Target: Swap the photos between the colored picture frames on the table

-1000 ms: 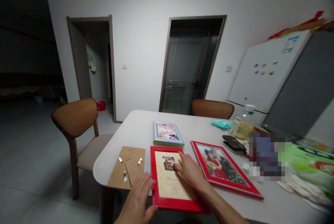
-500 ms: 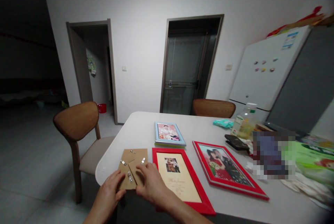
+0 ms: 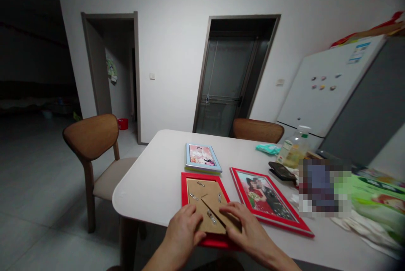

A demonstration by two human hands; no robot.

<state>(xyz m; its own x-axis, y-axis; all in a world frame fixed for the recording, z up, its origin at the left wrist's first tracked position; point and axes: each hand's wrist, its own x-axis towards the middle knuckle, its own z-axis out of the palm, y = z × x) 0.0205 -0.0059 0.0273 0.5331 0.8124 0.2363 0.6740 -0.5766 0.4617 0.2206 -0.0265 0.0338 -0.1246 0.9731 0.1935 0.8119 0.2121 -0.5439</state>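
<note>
A brown backing board (image 3: 207, 216) with small metal clips and a slanted strut lies over the near red picture frame (image 3: 184, 189), covering most of its inside. My left hand (image 3: 183, 231) grips the board's left lower edge, thumb at the near edge. On the right lower side, my right hand (image 3: 245, 229) holds the same board between thumb and fingers. Part of the red frame shows below the board, between the hands. Another red frame with a couple's photo (image 3: 268, 199) lies to the right. Behind the near frame sits a light blue frame with a photo (image 3: 202, 156).
On the white table (image 3: 152, 178), a bottle (image 3: 294, 148), a black wallet-like item (image 3: 282, 172), a teal packet (image 3: 268, 148) and a green package (image 3: 373, 199) stand or lie at the right. Wooden chairs (image 3: 91, 136) are left and behind.
Both hands have moved right with the backing board, from beside the near red frame to over it. Its cream sheet is now mostly covered. The camera view has shifted slightly.
</note>
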